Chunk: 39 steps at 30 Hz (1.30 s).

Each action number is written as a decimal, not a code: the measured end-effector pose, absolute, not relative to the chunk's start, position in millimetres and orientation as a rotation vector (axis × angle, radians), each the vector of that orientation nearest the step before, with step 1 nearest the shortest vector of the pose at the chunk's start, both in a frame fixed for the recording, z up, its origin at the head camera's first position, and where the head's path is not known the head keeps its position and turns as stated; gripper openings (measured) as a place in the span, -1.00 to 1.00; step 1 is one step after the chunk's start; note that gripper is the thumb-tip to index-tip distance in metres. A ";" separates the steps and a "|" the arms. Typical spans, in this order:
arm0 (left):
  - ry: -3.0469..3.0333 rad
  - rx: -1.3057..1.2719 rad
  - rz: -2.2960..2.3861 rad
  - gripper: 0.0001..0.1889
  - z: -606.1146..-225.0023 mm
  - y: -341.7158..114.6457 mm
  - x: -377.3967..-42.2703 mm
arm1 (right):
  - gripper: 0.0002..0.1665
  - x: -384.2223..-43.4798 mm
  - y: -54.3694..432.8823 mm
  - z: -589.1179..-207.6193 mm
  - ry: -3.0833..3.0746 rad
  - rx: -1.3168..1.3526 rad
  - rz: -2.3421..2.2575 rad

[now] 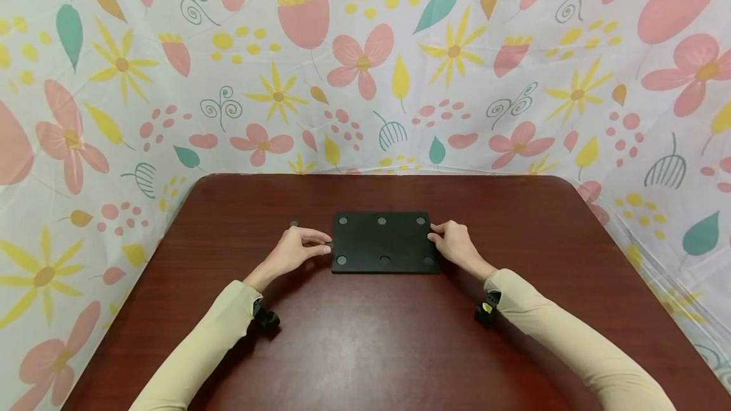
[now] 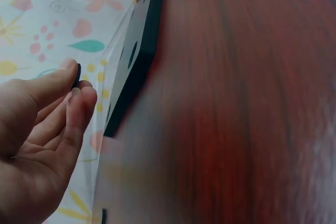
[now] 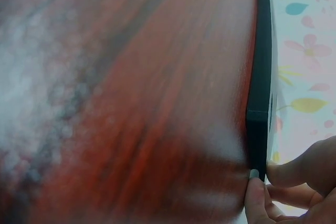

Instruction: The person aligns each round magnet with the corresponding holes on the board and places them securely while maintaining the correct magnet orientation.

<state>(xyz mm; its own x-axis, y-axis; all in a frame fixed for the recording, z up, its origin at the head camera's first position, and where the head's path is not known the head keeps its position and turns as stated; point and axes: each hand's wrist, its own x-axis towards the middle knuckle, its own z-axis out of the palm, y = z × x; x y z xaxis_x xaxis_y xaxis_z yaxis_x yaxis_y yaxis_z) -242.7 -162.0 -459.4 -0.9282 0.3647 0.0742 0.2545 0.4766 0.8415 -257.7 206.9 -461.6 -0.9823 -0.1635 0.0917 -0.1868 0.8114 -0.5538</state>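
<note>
A flat black rectangular board [image 1: 382, 243] lies on the table with several round spots along its two long sides. At its right edge my right hand [image 1: 455, 243] holds on, thumb over the top face and fingertips against the side [image 3: 257, 145]. Just off the left edge, my left hand [image 1: 294, 251] pinches a small thin black disc [image 2: 77, 75] between thumb and fingers, seen nearly edge-on in the left wrist view. Another small dark disc [image 1: 294, 223] lies on the table beyond the left hand.
The dark red wooden table [image 1: 377, 335] reaches back to a white cloth [image 1: 365, 125] printed with flowers and leaves, which hangs behind and at both sides. Black wrist cameras [image 1: 266, 320] are strapped at both cuffs.
</note>
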 end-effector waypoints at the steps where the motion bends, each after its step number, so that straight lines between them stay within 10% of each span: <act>1: 2.592 0.554 1.449 -0.73 -459.7 -159.9 -242.6 | -0.59 -257.8 206.8 -461.6 -2.951 0.288 0.902; 39: 2.549 0.729 1.359 -0.79 -462.0 -96.1 -242.4 | -0.56 -257.9 207.7 -463.6 -2.973 0.278 0.945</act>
<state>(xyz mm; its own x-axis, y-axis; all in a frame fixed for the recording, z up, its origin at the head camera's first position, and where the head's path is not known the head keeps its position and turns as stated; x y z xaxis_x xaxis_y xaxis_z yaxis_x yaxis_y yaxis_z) -242.4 -96.1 -462.0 -0.8677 0.4901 0.0830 0.3421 0.4677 0.8150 -257.9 207.7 -463.6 -0.9842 -0.1658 0.0628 -0.1717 0.8020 -0.5722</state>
